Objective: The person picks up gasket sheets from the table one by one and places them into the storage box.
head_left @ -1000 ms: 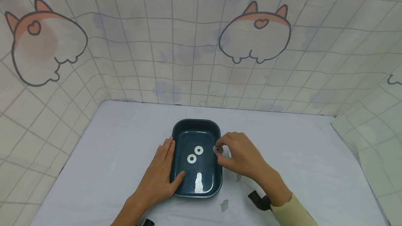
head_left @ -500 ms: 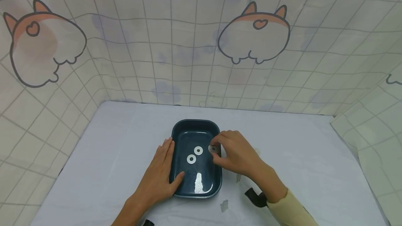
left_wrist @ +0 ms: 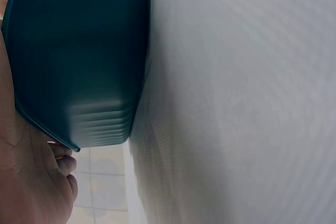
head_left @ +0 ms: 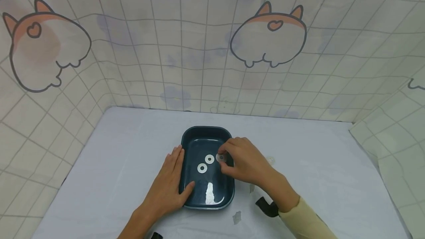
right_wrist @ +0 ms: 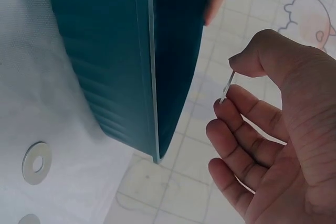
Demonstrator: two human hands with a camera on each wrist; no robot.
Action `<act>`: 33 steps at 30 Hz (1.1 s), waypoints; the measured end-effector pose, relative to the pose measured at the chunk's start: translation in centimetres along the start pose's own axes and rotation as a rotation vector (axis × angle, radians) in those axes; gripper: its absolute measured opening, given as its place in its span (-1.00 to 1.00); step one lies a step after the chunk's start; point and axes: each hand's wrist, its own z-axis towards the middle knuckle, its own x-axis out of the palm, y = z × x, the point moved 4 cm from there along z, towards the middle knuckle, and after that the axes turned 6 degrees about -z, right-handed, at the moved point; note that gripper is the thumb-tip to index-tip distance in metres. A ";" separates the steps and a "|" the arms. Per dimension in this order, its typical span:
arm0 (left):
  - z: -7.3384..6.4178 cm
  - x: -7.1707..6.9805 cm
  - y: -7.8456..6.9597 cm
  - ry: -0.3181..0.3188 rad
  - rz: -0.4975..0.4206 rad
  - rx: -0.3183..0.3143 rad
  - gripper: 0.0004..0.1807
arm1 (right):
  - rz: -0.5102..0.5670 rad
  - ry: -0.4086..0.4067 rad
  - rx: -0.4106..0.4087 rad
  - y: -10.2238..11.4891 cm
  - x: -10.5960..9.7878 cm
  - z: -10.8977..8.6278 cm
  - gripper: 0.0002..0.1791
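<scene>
A dark teal rectangular tray (head_left: 216, 185) lies on the table, with two flat metal washers, one washer (head_left: 209, 159) just above and right of the other washer (head_left: 202, 168), on its floor. My left hand (head_left: 166, 185) rests along the tray's left side, fingers straight and thumb over the rim. Over the tray's right part, my right hand (head_left: 247, 161) pinches a third washer (right_wrist: 228, 86) by its edge between thumb and fingertips. The right wrist view shows this washer nearly edge-on, above the rim level.
Outside the tray on the right, a washer (right_wrist: 37, 163) lies on the white cloth, with part of another washer (right_wrist: 29, 219) at the frame's edge. A grey patch (head_left: 237, 217) is near the tray's front right corner. A patterned curtain (head_left: 199, 47) surrounds the table.
My right hand has moved left with the pinched washer, from the tray's right rim to over its inside. The left hand and the two washers in the tray stay where they were.
</scene>
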 end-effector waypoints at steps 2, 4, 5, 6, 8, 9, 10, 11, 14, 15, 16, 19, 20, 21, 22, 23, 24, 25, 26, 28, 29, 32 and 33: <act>0.0 0.0 0.0 -0.001 -0.003 0.001 0.11 | 0.000 0.009 0.001 0.1 0.1 0.0 -0.76; 0.0 -0.1 0.0 -0.002 -0.007 0.002 0.11 | -0.004 0.016 0.002 0.2 0.1 0.1 -0.76; 0.0 -0.1 0.0 -0.003 -0.007 0.003 0.10 | -0.007 0.018 0.002 0.2 0.2 0.1 -0.76; 0.0 -0.1 0.0 -0.003 -0.007 0.004 0.10 | -0.008 0.019 0.001 0.2 0.2 0.1 -0.76; 0.0 -0.1 0.1 -0.003 -0.005 0.005 0.10 | -0.014 0.019 -0.007 0.2 0.3 0.2 -0.76; 0.0 -0.1 0.1 -0.004 -0.006 0.005 0.10 | -0.017 0.017 -0.014 0.2 0.3 0.3 -0.77; 0.0 -0.1 0.1 -0.005 -0.005 0.005 0.10 | -0.018 0.015 -0.021 0.3 0.3 0.3 -0.77; 0.0 -0.1 0.1 -0.008 -0.001 0.006 0.10 | -0.019 0.011 -0.028 0.3 0.4 0.4 -0.78; -0.1 -0.2 0.1 -0.013 -0.006 0.010 0.10 | -0.019 0.001 -0.044 0.4 0.3 0.6 -0.78; -0.1 -0.2 0.1 -0.017 -0.009 0.012 0.10 | -0.020 -0.003 -0.048 0.5 0.3 0.6 -0.78; -0.1 -0.2 0.1 -0.022 -0.011 0.017 0.09 | -0.020 -0.005 -0.050 0.6 0.3 0.7 -0.77; -0.1 -0.2 0.1 -0.027 -0.021 0.023 0.09 | -0.016 -0.006 -0.053 0.7 0.2 0.7 -0.76; -0.1 -0.2 0.1 -0.025 -0.022 0.022 0.09 | -0.014 -0.003 -0.054 0.8 0.1 0.7 -0.76; -0.1 -0.2 0.1 -0.025 -0.022 0.021 0.09 | -0.013 -0.003 -0.056 0.8 0.1 0.7 -0.76; -0.1 -0.2 0.1 -0.022 -0.021 0.019 0.09 | -0.011 -0.002 -0.058 0.9 0.1 0.8 -0.76; -0.1 -0.1 0.1 -0.015 -0.020 0.015 0.10 | -0.009 -0.002 -0.061 1.0 0.0 0.8 -0.77; 0.0 -0.1 0.1 -0.011 -0.019 0.012 0.10 | -0.009 -0.002 -0.063 1.0 0.0 0.8 -0.77; 0.0 -0.1 0.1 -0.008 -0.019 0.010 0.10 | -0.008 -0.001 -0.067 1.0 0.0 0.9 -0.76; 0.0 -0.1 0.2 -0.004 -0.019 0.006 0.10 | -0.007 0.000 -0.070 1.1 0.0 0.9 -0.76; 0.0 0.0 0.2 0.002 -0.016 0.002 0.11 | -0.002 0.006 -0.073 1.1 0.1 1.0 -0.76; 0.0 0.0 0.2 0.004 -0.015 -0.001 0.11 | 0.000 0.010 -0.075 1.1 0.1 1.0 -0.75; 0.0 0.0 0.2 0.007 -0.014 -0.004 0.11 | 0.003 0.021 -0.076 1.2 0.1 1.1 -0.74; 0.0 0.0 0.1 0.007 -0.015 -0.004 0.10 | 0.003 0.024 -0.076 1.2 0.1 1.1 -0.74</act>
